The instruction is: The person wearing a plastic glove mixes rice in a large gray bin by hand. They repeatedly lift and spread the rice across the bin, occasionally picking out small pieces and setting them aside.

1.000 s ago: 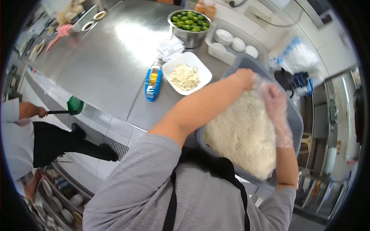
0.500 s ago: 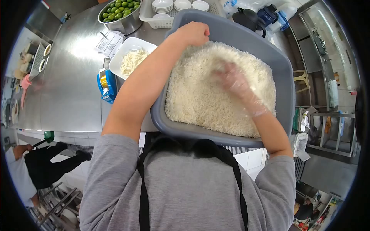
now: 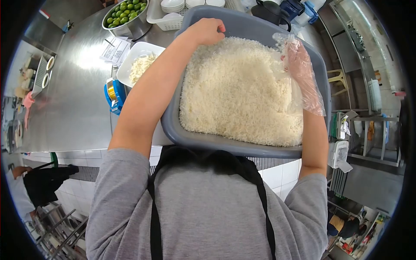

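Observation:
A big grey tub [image 3: 173,125] holds a wide bed of white rice [image 3: 238,95]. My left hand [image 3: 208,31] is closed at the tub's upper left, over the rim and the rice edge; what its curled fingers hold, if anything, is hidden. My right hand [image 3: 299,63], in a loose clear plastic glove, is at the tub's right side, beside the rice. Its fingers are curled, and the crumpled plastic hides whether anything is in them.
Left of the tub are a white bowl [image 3: 125,71] of pale shreds, a blue tape dispenser [image 3: 115,96], papers [image 3: 115,51] and a metal pot [image 3: 134,30] of green limes. A white basket [image 3: 167,22] of dishes and a black pitcher [image 3: 266,13] stand behind. Another person [image 3: 19,190] is at lower left.
My right hand has moved from the middle of the rice to the tub's right side. The whole view has shifted slightly, and the other person at lower left has moved.

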A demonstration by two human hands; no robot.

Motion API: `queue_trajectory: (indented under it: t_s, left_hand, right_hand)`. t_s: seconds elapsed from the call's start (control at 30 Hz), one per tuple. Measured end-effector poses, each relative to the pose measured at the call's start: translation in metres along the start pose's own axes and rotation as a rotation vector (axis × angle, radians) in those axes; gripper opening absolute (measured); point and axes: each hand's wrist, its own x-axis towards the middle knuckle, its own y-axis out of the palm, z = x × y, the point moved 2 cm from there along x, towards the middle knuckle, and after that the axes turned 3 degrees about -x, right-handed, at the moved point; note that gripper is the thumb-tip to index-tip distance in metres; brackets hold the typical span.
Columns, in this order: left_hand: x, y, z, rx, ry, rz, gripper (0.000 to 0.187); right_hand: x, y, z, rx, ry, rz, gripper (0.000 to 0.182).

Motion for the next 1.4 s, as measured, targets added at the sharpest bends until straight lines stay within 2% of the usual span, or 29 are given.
queue_trajectory:
  t_s: [0.23,0.3,0.33,0.4,0.43,0.5,0.53,0.6,0.73,0.8,0.83,0.87,0.93,0.97,1.03,1.17,1.23,1.27,1.33,1.4]
  left_hand:
    - [0.000,-0.002,-0.003,0.010,-0.010,0.019,0.027]
    - [0.001,-0.003,-0.003,0.006,-0.004,0.030,0.027]
    - [0.001,-0.003,-0.002,0.003,-0.002,0.043,0.027]
    - [0.000,-0.002,-0.003,0.015,0.001,0.043,0.027]
    - [0.001,-0.003,-0.003,0.032,0.000,0.035,0.027]
    - [0.001,-0.003,-0.002,0.012,0.009,0.034,0.027]
    - [0.001,-0.003,-0.001,-0.007,0.012,0.041,0.027]
    - [0.001,-0.003,-0.001,-0.019,0.023,0.028,0.027]
    - [0.001,-0.002,-0.001,-0.036,0.013,0.020,0.027]
    - [0.002,0.001,0.003,-0.018,0.032,0.001,0.027]
    - [0.002,0.002,0.004,0.006,0.060,-0.017,0.027]
    - [0.003,0.001,0.003,0.009,0.053,-0.018,0.027]
    - [0.002,0.000,0.001,-0.023,0.010,0.001,0.027]
    - [0.002,0.000,0.000,-0.021,0.010,0.003,0.027]
    - [0.002,-0.002,-0.002,-0.016,0.007,-0.011,0.026]
    - [0.003,-0.001,0.003,-0.017,0.056,-0.038,0.026]
    - [0.004,0.000,0.003,-0.053,0.050,-0.064,0.026]
    - [0.003,-0.001,0.003,-0.051,0.040,-0.072,0.026]
    - [0.002,-0.004,0.000,-0.108,0.055,-0.110,0.026]
    - [0.001,-0.009,-0.003,-0.142,0.018,-0.127,0.026]
  right_hand:
    - [-0.014,-0.023,0.010,-0.001,-0.100,-0.045,0.025]
    - [-0.004,-0.019,-0.008,-0.097,-0.405,0.153,0.025]
    - [0.004,-0.018,-0.022,-0.100,-0.404,0.150,0.025]
    - [0.015,-0.010,-0.058,-0.110,-0.015,0.330,0.035]
    - [0.012,-0.003,-0.071,-0.116,-0.018,0.324,0.035]
    - [0.004,0.008,-0.087,-0.623,-0.007,0.170,0.038]
    - [0.002,0.012,-0.089,-0.627,-0.012,0.167,0.038]
    - [-0.014,0.034,-0.072,-0.619,-0.202,0.586,0.046]
    - [-0.048,0.035,0.022,-0.480,-0.102,0.784,0.049]
    - [-0.039,0.028,0.040,-0.250,0.364,0.649,0.045]
    - [-0.026,0.030,0.024,-0.311,0.092,0.745,0.037]
    - [-0.009,0.039,-0.004,-0.309,0.087,0.751,0.037]
    - [0.015,0.060,-0.028,-0.823,-1.284,0.144,0.032]
    - [0.020,0.070,-0.020,-0.821,-1.282,0.142,0.032]
    - [0.033,0.096,0.003,-0.617,-0.611,0.306,0.028]
    - [0.033,0.124,0.023,-0.583,-0.785,0.349,0.027]
    - [0.013,0.111,0.046,-0.398,-0.298,0.689,0.033]
    - [0.009,0.104,0.052,-0.399,-0.308,0.696,0.033]
    - [0.004,0.090,0.057,-0.037,-0.124,0.950,0.033]
    - [0.001,0.072,0.074,-0.108,-0.105,0.953,0.032]
